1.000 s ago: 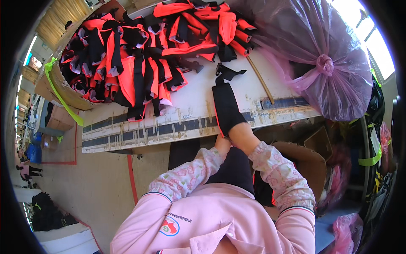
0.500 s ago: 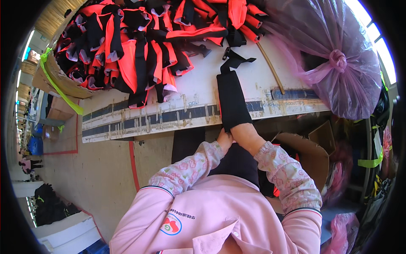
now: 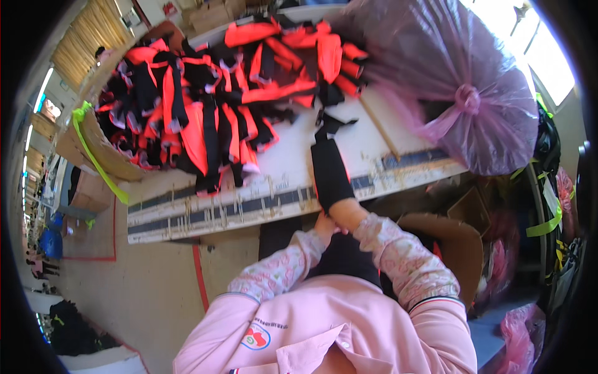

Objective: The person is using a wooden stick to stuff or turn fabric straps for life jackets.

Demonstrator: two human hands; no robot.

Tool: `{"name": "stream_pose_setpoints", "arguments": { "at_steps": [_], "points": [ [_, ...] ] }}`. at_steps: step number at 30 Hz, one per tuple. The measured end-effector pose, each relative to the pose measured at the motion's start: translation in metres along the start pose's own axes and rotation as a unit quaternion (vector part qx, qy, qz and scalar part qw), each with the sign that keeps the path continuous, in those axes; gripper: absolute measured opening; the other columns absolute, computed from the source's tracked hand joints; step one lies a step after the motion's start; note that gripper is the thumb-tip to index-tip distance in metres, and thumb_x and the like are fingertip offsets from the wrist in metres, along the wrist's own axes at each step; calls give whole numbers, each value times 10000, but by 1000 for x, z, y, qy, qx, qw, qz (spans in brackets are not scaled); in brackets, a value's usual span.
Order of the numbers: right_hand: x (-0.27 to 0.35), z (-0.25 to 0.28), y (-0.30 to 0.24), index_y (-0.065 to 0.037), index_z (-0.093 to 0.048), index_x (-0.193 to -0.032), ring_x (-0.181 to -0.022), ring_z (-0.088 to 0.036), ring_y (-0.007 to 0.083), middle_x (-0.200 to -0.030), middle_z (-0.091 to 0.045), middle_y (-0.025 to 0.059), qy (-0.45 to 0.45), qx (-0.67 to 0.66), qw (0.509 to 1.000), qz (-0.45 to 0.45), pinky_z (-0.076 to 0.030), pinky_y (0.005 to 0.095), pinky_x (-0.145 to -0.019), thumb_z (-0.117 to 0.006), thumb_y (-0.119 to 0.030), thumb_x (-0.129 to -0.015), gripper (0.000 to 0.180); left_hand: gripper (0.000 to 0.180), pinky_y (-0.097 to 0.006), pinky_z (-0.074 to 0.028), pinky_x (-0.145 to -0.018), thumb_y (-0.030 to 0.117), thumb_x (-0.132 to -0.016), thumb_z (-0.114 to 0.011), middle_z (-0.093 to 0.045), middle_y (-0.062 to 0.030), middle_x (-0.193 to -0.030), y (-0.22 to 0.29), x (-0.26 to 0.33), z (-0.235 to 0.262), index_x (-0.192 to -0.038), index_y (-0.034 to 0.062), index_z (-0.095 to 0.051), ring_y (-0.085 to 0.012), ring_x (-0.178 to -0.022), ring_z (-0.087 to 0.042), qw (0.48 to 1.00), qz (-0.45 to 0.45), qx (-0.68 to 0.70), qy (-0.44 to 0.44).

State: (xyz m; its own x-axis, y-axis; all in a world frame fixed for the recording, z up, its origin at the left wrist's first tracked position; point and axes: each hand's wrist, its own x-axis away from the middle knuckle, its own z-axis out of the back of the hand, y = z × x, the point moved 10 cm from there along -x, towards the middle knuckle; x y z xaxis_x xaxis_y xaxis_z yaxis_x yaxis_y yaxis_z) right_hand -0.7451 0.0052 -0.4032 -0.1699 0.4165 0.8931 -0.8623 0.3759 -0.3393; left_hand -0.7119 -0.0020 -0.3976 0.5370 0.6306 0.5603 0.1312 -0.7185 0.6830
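A black fabric sleeve (image 3: pixel 331 171) with a red-orange edge lies over the front edge of the table, a black strap (image 3: pixel 333 126) trailing from its far end. My right hand (image 3: pixel 347 212) is inside the sleeve's near opening; only its wrist side shows, and its fingers are hidden. Close beside that wrist, my left hand (image 3: pixel 324 225) is closed at the sleeve's near edge, its fingers partly hidden beneath the right wrist. A large heap of black and red-orange fabric pieces (image 3: pixel 196 140) covers the table's far left.
The white table (image 3: pixel 286 177) has worn dark tape along its front edge. A tied pink plastic bag (image 3: pixel 479 124) bulges at the right, near a thin wooden stick (image 3: pixel 380 128). A cardboard box (image 3: pixel 451 243) stands below the table at right. A yellow-green strap (image 3: pixel 99 159) hangs at left.
The view has tilted, so the table and heap sit lower in the picture. Both hands remain together at the sleeve's near end, with the right hand still inside it.
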Motion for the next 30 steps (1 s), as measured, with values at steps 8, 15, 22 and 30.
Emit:
{"name": "stream_pose_setpoints", "arguments": {
  "at_steps": [8, 15, 22, 30],
  "points": [
    [73, 28, -25, -10, -628, -707, -492, -623, 224, -575, -623, 103, 304, -133, 937, 108, -511, 367, -537, -421, -197, -833, 306, 174, -326, -471, -555, 192, -858, -530, -610, -95, -792, -4, 10, -1, -977, 69, -564, -204, -639, -586, 982, -3, -71, -175],
    [48, 29, -22, -117, -667, -871, -543, -641, 185, -626, -648, 61, 323, -22, 940, 103, -511, 346, -527, -417, -173, -836, 258, 130, -316, -442, -479, 132, -875, -488, -589, -83, -773, 3, -1, 3, -975, 67, -541, -193, -613, -575, 974, -109, -129, -150],
    [136, 38, -64, -66, -650, -888, -774, -635, 265, -810, -651, 122, 490, 49, 833, 251, -507, 352, -676, -548, -96, -750, 174, 171, -283, -457, -508, 228, -909, -483, -603, -54, -802, -15, 0, 12, -1015, 101, -531, -161, -644, -583, 992, -47, 87, -75],
    [153, 53, -61, -6, -506, -1191, -1195, -450, 298, -1224, -519, 153, 618, 193, 724, 239, -326, 366, -1030, -608, -67, -644, 559, 131, -277, -459, -514, 149, -855, -541, -577, -45, -761, 2, 13, 8, -969, 87, -557, -147, -614, -562, 993, -24, 106, 50]
  ]
}}
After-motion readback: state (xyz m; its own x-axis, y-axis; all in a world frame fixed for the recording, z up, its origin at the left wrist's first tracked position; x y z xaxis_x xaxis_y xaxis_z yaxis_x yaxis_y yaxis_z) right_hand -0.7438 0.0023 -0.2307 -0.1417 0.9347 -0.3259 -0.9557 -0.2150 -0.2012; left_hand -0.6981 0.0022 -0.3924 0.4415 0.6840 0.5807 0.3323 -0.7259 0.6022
